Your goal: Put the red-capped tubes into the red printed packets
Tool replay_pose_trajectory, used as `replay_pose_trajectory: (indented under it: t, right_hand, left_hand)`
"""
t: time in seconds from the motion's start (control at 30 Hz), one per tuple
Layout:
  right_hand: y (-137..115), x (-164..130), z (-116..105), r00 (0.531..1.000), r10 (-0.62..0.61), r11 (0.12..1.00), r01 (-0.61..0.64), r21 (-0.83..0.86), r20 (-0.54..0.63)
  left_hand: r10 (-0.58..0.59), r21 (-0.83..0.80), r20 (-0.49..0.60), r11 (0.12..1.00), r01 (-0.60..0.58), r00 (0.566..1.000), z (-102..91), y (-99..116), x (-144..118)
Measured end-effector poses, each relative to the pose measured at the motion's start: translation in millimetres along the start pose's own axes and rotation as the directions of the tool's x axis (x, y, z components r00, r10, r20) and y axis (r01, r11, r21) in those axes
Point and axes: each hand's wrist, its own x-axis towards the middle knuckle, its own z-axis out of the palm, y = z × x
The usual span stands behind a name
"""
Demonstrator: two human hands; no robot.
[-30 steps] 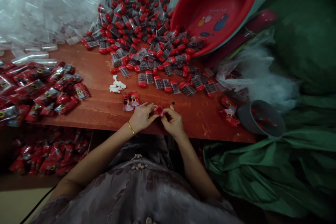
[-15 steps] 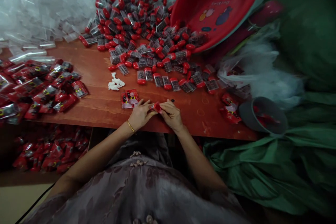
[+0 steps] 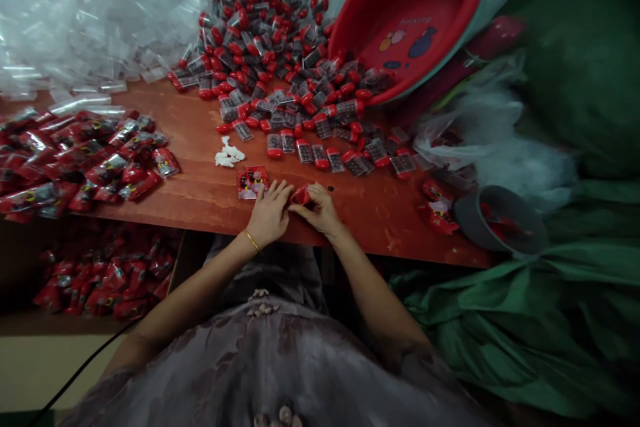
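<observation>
Near the front edge of the table, my right hand grips a small red wrapper between thumb and fingers; what is inside it cannot be made out. Just left of it my left hand, with a gold bangle at the wrist, lies palm down with its fingers stretched out. Its fingertips are close to a flat red printed packet on the tabletop. Some crumpled white bits sit behind that packet. Farther back stands a row of clear tubes with red caps, filled with dark pieces.
Filled red packets are heaped at left, with more in a box below the table. Clear empty tubes pile up behind. A red basin leans at the back; a grey bucket stands at right.
Both hands were pinched together at the red wrapper; now my left fingers have spread flat away from it, while my right hand keeps it. The camera view has shifted slightly.
</observation>
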Motion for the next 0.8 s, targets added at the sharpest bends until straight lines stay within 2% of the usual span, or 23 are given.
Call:
replay_pose_trajectory:
  t: [0.1,0.17,0.3,0.4,0.53,0.67,0.8]
  right_hand:
    - [3.3,-3.1,3.3,1.000,-0.001,1.000,0.001,-0.019,-0.019]
    - [3.2,-6.2,5.8,0.999,0.015,1.000,-0.016,-0.014,-0.039]
    - [-0.7,-17.7,8.1,0.993,0.088,0.995,-0.084,0.055,-0.081]
    - [-4.0,-26.9,6.4,0.974,0.140,0.986,-0.122,0.110,-0.177]
    - [-9.6,-29.3,-0.7,0.958,0.078,0.997,-0.080,0.006,-0.276]
    - [-18.1,-22.8,-10.3,0.970,-0.002,0.992,-0.029,-0.125,-0.244]
    - [-22.5,-17.5,-11.9,0.976,-0.017,0.984,-0.022,-0.175,-0.218]
  left_hand:
    - [0.038,-0.188,0.013,0.982,-0.035,0.999,-3.0,-0.8,0.0]
    - [0.034,-0.239,0.030,0.971,-0.026,0.999,-5.1,-1.0,4.4]
    - [0.008,-0.141,0.017,0.990,-0.006,1.000,-8.2,0.0,14.3]
    - [0.034,-0.092,0.015,0.995,-0.032,0.999,-8.3,0.7,17.1]
    - [0.081,-0.033,0.004,0.996,-0.081,0.997,-6.2,0.5,16.6]
    - [0.097,-0.001,0.003,0.995,-0.097,0.995,-5.6,1.5,15.5]
    - [0.087,0.023,0.001,0.996,-0.087,0.996,-6.2,3.8,14.1]
